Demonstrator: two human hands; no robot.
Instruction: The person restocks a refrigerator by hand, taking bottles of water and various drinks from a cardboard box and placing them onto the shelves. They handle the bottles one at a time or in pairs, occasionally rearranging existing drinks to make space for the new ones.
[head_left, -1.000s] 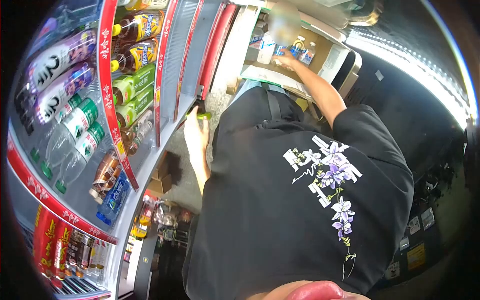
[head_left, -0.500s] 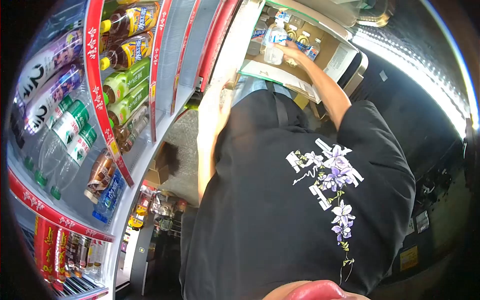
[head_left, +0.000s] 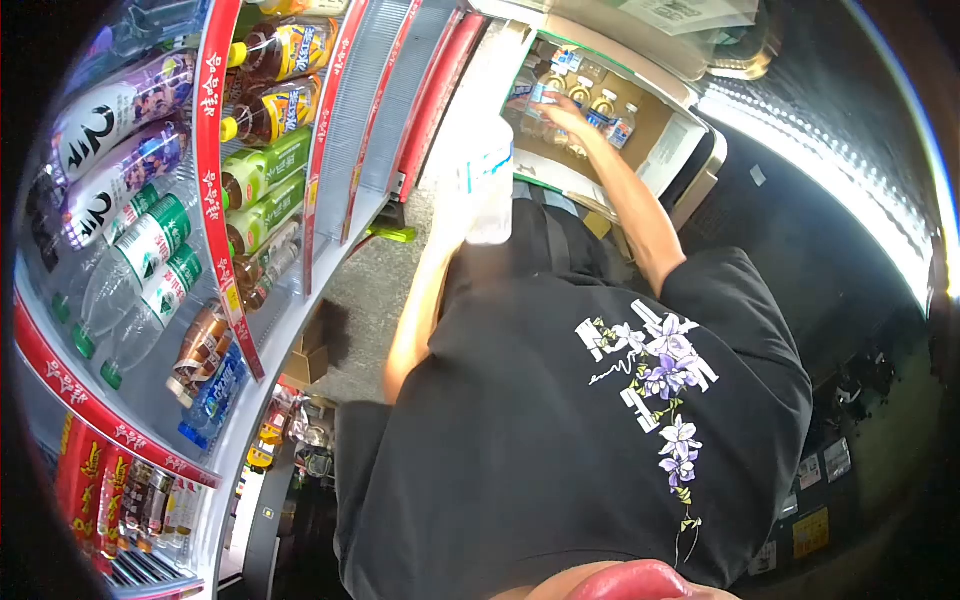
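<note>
My left hand, washed out by glare, is closed around a clear plastic bottle with a white and blue label, held in front of my black shirt. My right hand reaches over the side of an open cardboard box. Its fingers stretch out apart over the clear bottles with blue labels. One such bottle stands at the box's right side, beyond that hand. Whether the fingertips touch a bottle is hard to make out.
On my left is a shelf rack with red edge strips. It holds purple-labelled bottles, green-capped water bottles, brown tea bottles and red packets. A small carton sits on the grey floor.
The clear bottle that my right hand held over the box is now in my left hand, nearer my body. My right hand is back over the bottles in the box.
</note>
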